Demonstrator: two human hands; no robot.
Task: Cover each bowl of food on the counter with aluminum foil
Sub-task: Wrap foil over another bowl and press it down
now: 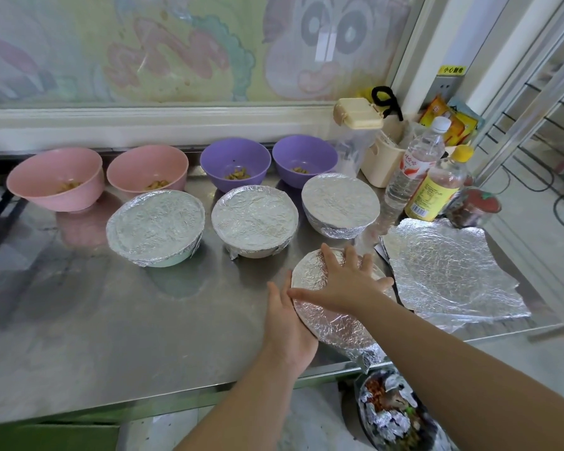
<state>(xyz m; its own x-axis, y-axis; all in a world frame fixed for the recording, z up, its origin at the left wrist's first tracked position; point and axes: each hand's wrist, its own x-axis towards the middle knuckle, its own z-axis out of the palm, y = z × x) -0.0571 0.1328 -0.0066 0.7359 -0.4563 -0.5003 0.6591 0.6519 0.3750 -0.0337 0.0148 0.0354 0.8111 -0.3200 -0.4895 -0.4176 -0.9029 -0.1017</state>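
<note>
Our right grip, a bare hand, lies flat on top of the near bowl, fingers spread wide and straight over its foil cover. Our left grip presses its palm and straight fingers against the left side of this bowl, where the foil folds down over the rim. Neither hand pinches anything. The bowl sits on the steel table close to its front edge, and a loose flap of foil sticks out at its near right side.

Behind it stands a row of three bowls already wrapped in foil: the left one, the middle one and the right one. Farther back, along the wall, four bowls stand uncovered with a little food in each: a pink bowl, a second pink bowl, a purple bowl and a second purple bowl. The second purple bowl is just behind the right wrapped one.

To the right of our hands, a stack of crinkled foil sheets lies flat on the table, near the bowl we hold. Beyond the sheets stand a clear bottle, a yellow-capped bottle and a jar with a red lid. Below the table edge a bin holds crumpled foil scraps.
</note>
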